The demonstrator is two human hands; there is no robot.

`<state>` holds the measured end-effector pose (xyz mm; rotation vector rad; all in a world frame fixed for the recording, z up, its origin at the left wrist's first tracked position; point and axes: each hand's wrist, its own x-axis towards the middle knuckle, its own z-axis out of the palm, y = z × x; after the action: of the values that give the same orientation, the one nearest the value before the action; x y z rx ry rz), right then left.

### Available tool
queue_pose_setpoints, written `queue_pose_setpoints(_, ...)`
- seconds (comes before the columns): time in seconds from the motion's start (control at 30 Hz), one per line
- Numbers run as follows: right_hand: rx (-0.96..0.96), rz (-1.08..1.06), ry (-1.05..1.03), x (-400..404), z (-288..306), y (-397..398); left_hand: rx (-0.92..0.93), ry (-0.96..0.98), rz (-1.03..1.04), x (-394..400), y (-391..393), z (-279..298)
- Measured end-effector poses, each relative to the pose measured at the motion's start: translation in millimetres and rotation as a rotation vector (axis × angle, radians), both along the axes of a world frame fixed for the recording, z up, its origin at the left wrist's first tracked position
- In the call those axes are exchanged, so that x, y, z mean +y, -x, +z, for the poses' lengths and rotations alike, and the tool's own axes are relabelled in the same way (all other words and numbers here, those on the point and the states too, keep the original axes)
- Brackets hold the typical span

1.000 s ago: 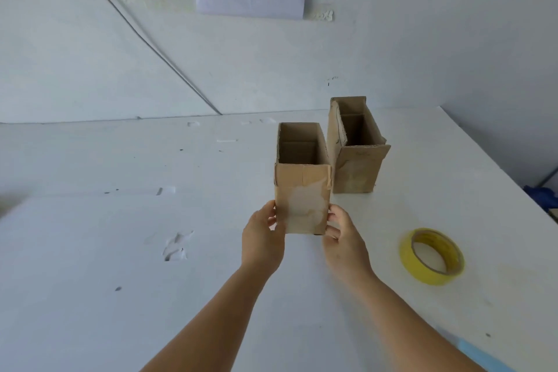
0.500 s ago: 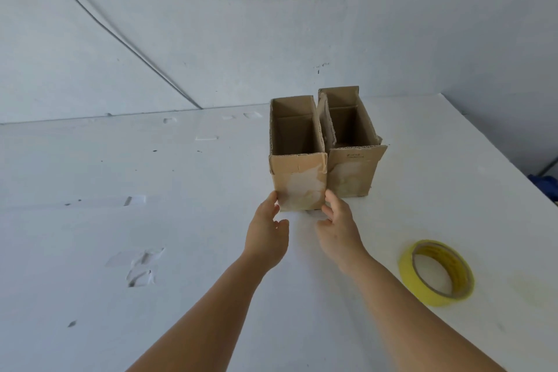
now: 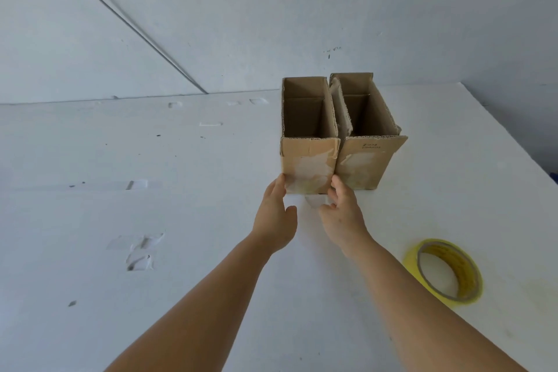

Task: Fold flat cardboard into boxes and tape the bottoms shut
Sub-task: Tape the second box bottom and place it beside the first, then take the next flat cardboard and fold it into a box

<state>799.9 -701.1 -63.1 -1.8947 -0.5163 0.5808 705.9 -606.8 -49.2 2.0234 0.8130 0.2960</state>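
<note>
Now I see two cardboard boxes standing upright on the white tabletop, open tops up, side by side and touching along their long walls. The left box is the one my hands are at; the right box sits just beyond it, set slightly farther back, with small dark print near its top edge. Both front faces carry pale, torn patches where the paper skin looks peeled. My left hand has its fingers extended against the lower left corner of the left box, thumb spread away and not gripping. My right hand touches the lower right corner of that same box with a fingertip, right at the seam between the two boxes, the other fingers loosely curled — neither hand is closed around anything. A small whitish scrap lies on the tabletop between my hands, just below the box; I cannot tell what it is. A roll of yellow tape lies flat on the tabletop well to the right of my right forearm, apart from everything. Behind the boxes the white wall rises, with a thin grey cable running diagonally down it to the tabletop's back edge.
</note>
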Motion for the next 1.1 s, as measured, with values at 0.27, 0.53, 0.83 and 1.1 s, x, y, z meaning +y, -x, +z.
queue_pose_setpoints(0.27, -0.127, 0.072, 0.113, -9.8, 6.6, 1.6, 0.116, -0.103, -0.005, -4.9, 7.9, 6.5)
queue_pose_setpoints(0.53, -0.503, 0.413, 0.474, -21.0, 15.3, 45.0, 0.397, -0.447, -0.097, -11.1, 64.8, 11.0)
queue_pose_setpoints(0.83, -0.746, 0.618, 0.576, -1.1, 33.7, 143.1, 0.508, -0.676, -0.096, 1.1, 185.4, 17.4)
queue_pose_setpoints(1.1, -0.784, 0.725, 0.512, 34.9, 45.7, 287.3, 0.528, -0.676, 0.019, 21.2, 348.1, 32.4)
